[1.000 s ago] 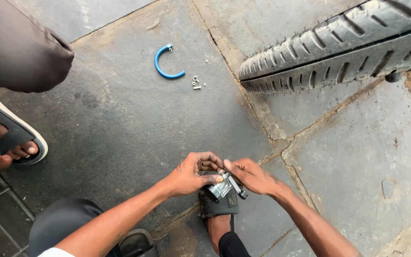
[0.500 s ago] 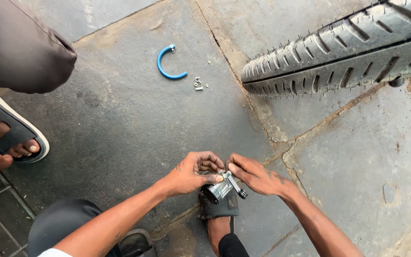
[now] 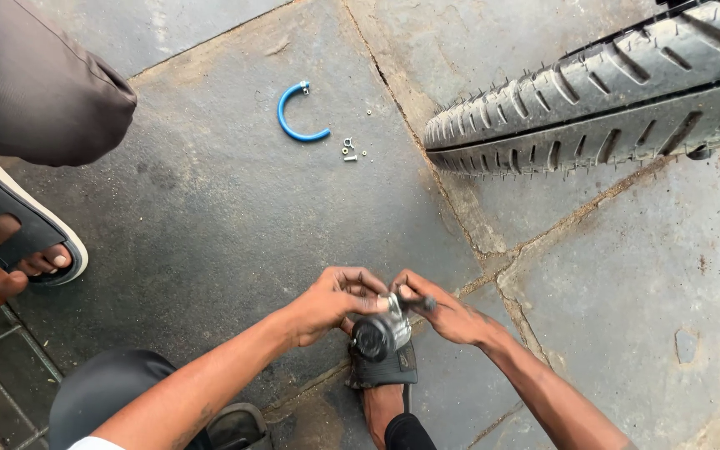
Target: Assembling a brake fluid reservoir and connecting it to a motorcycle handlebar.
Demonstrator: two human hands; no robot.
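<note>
My left hand (image 3: 332, 302) grips a small silver and black metal part (image 3: 381, 331) low in the middle of the view, just above my sandalled foot (image 3: 383, 375). My right hand (image 3: 443, 308) meets it from the right, fingers pinched on a thin dark piece at the part's top. Both hands touch the part, and their fingers hide much of it. On the stone floor beyond lie a curved blue hose piece (image 3: 292, 112) and a few small screws and washers (image 3: 350, 150).
A black treaded tyre (image 3: 593, 100) rests on the slabs at upper right. Another person stands at the left: a grey trouser leg (image 3: 35, 83) and a foot in a black sandal (image 3: 18, 237). Cracked joints run between the slabs.
The metal part has turned in my hands, its round dark end now faces up. My right fingers have shifted onto its top. The view has drifted slightly.
</note>
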